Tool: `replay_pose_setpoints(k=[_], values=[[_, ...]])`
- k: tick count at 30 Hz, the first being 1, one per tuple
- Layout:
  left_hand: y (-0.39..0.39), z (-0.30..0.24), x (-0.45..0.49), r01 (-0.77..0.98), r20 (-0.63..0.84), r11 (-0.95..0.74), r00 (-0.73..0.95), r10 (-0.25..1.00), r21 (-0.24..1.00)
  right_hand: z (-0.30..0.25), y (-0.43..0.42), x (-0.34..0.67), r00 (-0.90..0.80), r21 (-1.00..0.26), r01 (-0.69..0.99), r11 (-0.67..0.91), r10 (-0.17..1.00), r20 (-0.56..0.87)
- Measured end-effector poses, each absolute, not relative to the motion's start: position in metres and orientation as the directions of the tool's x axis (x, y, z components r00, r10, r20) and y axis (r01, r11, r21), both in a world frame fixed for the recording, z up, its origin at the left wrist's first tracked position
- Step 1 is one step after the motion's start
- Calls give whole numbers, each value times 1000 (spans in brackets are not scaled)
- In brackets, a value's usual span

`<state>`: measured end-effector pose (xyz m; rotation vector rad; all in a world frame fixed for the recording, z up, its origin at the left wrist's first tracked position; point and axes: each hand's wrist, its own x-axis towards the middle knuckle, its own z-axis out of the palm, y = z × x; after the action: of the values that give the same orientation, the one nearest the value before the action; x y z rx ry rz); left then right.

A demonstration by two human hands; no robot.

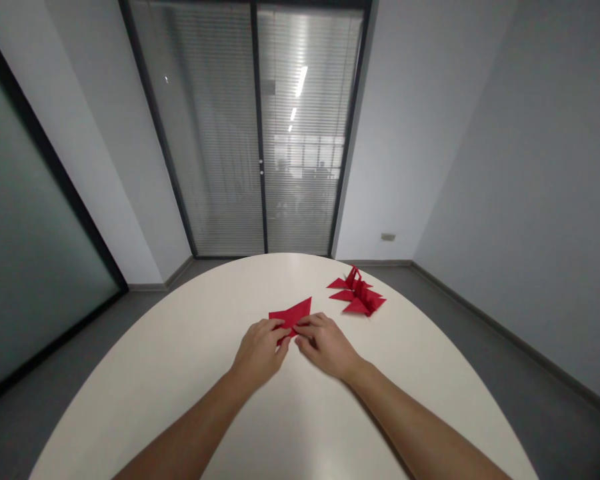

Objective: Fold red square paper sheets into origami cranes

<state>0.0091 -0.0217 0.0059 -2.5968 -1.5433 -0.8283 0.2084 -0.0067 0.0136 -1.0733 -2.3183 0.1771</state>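
Observation:
A folded piece of red paper (294,313) lies low over the middle of the white table, with a pointed corner reaching up to the right. My left hand (263,347) grips its near left edge between thumb and fingers. From the other side, my right hand (326,341) has its fingertips closed on the near right part of the same paper. The fingers of both hands almost meet and cover the paper's lower edge.
Several folded red paper cranes (359,295) stand close together at the table's far right. The round white table (180,373) has its curved far edge before a glass door with blinds (300,200). Walls rise on both sides.

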Motion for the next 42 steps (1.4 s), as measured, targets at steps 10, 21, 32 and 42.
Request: replay_pose_setpoints(k=[10, 21, 32, 42], values=[[-24, 13, 7, 660, 415, -660, 521, 746, 359, 4, 2, 214, -441, -364, 735, 572, 811, 384], [-19, 8, 4, 737, 468, -520, 310, 827, 431, 10, -4, 211, -440, -389, 714, 582, 805, 398], [-13, 5, 0, 876, 418, -330, 168, 893, 352, 13, -7, 211, -439, -402, 707, 582, 807, 395], [-13, 3, -4, 816, 449, -462, 287, 846, 347, 4, -1, 216, -472, -408, 693, 594, 802, 364]])
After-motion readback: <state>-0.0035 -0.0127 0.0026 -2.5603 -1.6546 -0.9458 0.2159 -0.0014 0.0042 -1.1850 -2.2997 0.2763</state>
